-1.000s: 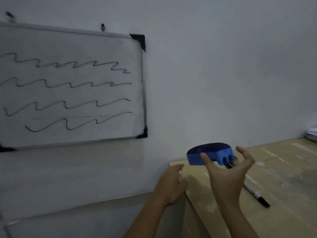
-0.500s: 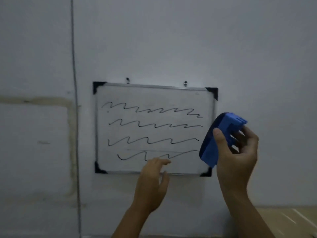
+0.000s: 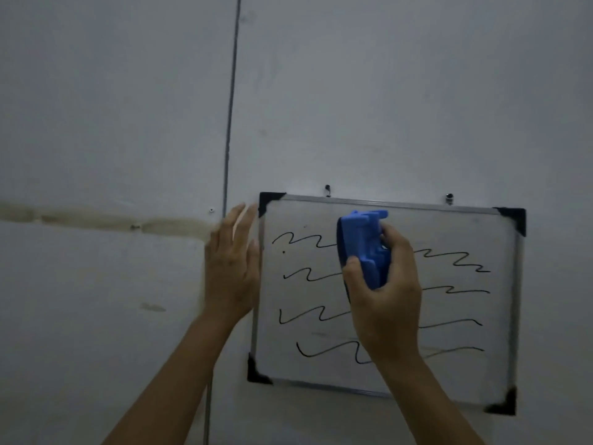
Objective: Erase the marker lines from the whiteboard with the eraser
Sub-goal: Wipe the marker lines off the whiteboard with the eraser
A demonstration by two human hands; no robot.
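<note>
A small whiteboard (image 3: pixel 500 316) with a metal frame and black corner caps hangs on the wall. Several wavy black marker lines (image 3: pixel 455 256) run across it. My right hand (image 3: pixel 390 300) grips a blue eraser (image 3: pixel 364 247), held upright against the board over the upper two lines, near the middle. The hand and eraser hide the middle stretch of the lines. My left hand (image 3: pixel 232 266) lies flat with fingers apart on the wall, touching the board's left edge near its top corner.
The grey wall (image 3: pixel 385 91) fills the view. A thin dark vertical cable or seam (image 3: pixel 231 91) runs down just left of the board. A stained horizontal strip (image 3: pixel 96 220) crosses the wall at left. Two hooks (image 3: pixel 327 189) hold the board's top edge.
My right hand brought the eraser from beside the board's right edge onto its surface. My left hand rose from below the board to its left edge. The view shifted, so the board sits lower right.
</note>
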